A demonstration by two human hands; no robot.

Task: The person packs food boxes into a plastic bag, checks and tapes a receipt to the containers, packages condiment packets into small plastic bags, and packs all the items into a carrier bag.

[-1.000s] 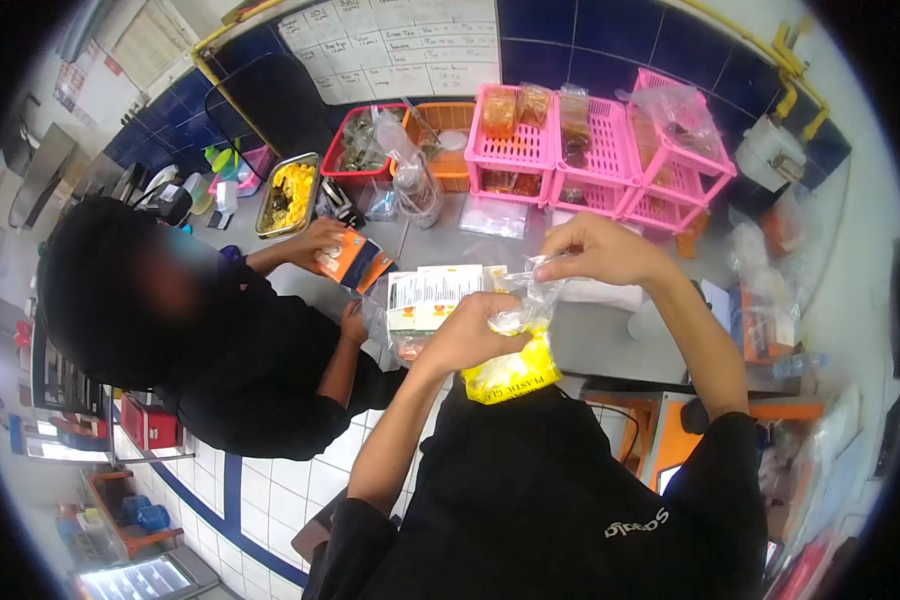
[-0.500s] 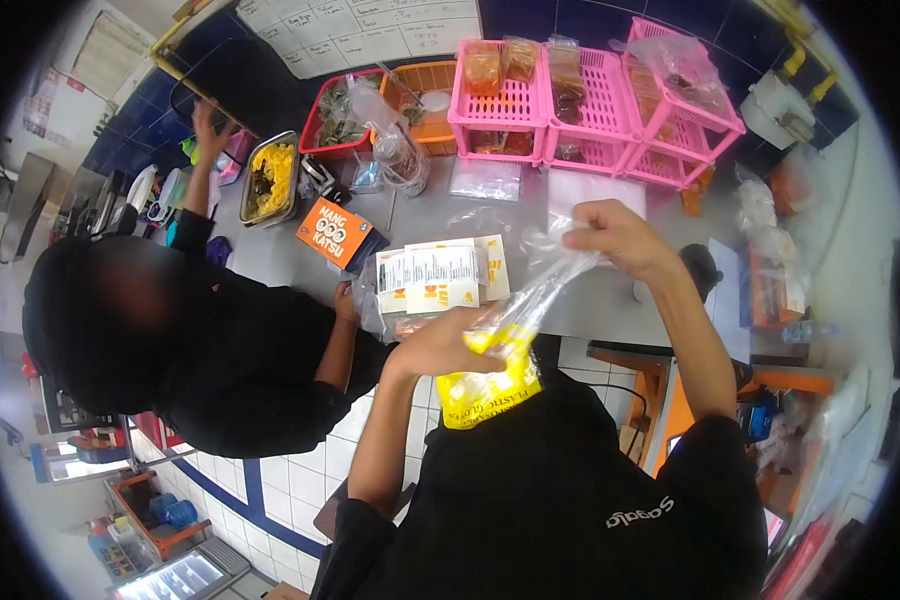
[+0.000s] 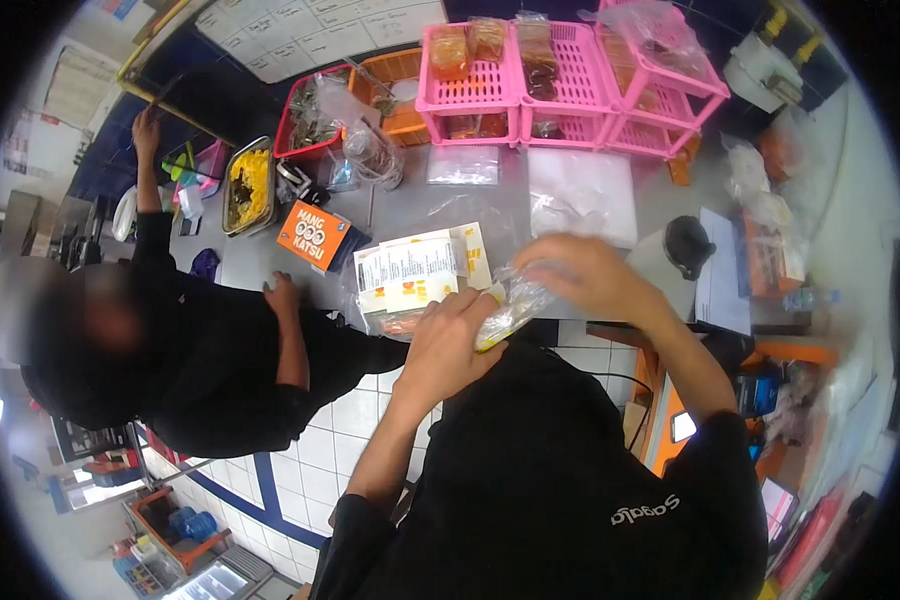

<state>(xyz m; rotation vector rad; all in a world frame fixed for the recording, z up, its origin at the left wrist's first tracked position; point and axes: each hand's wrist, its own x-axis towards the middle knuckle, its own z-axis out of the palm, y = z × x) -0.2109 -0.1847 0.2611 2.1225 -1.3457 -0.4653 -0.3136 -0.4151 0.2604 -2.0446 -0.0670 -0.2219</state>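
My left hand (image 3: pixel 448 348) is closed round a yellow packet of plastic gloves (image 3: pixel 491 342), just in front of the table edge. Only a thin strip of the packet's yellow shows now, beneath bunched clear plastic (image 3: pixel 523 297). My right hand (image 3: pixel 580 272) is bent over that clear plastic with its fingers curled on it, slightly blurred. Just beyond my left hand lie flat white and yellow printed boxes (image 3: pixel 410 292) with a printed slip (image 3: pixel 406 264) on top, in a clear bag.
At left, a person in black (image 3: pixel 210 350) stands by an orange box (image 3: pixel 320 236) and a metal tray of yellow food (image 3: pixel 252 190). Pink baskets (image 3: pixel 565 90) line the back. A dark round-lidded container (image 3: pixel 688 243) stands right of my right hand.
My right hand has come down toward my left, and the stretched clear plastic is now bunched between them. The yellow packet has turned mostly out of sight. The co-worker's raised hand shifted left.
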